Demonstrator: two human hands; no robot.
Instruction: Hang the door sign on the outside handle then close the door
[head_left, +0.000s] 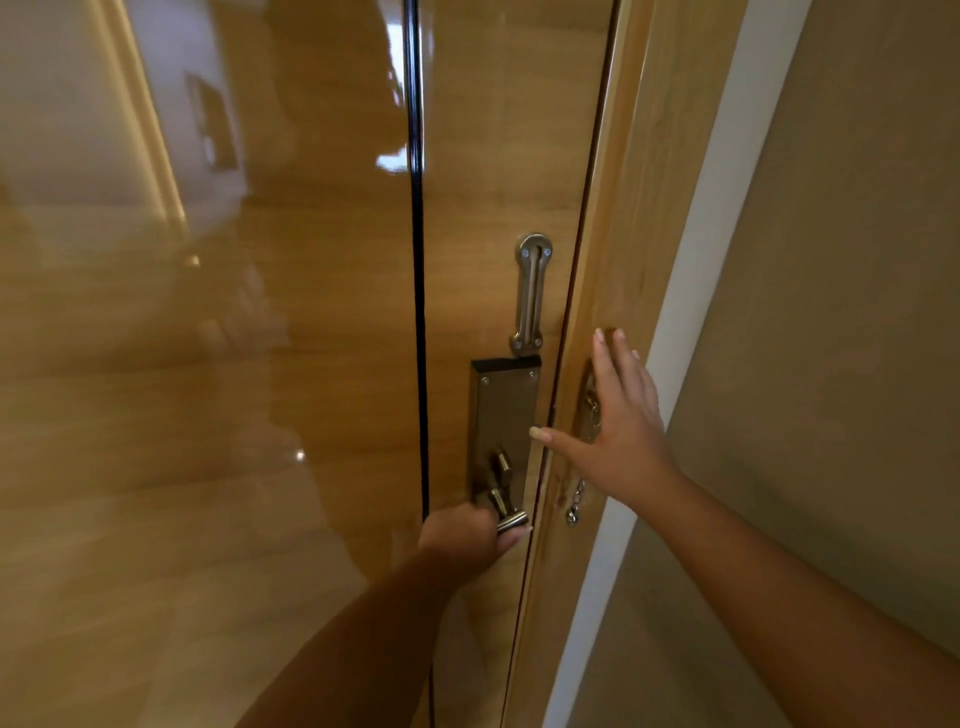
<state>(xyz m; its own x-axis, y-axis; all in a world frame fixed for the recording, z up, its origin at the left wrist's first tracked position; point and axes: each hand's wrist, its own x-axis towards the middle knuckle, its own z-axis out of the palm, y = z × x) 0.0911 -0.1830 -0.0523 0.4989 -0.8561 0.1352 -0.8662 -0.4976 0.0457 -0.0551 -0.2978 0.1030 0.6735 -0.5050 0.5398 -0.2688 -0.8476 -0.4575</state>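
Note:
A glossy wooden door (291, 364) fills the left and middle of the view, its edge lying against the wooden frame (618, 260). My left hand (462, 535) is wrapped around the metal lever handle (506, 506) at the bottom of a dark lock plate (501, 415). My right hand (623, 421) is spread flat, fingers apart, on the door frame right of the lock, its thumb reaching towards the plate. No door sign is visible on this inner side.
A steel swing-bar guard (531, 293) is fixed to the door above the lock plate. A security chain (576, 501) hangs on the frame under my right hand. A white strip (701, 249) and a beige wall (841, 312) lie to the right.

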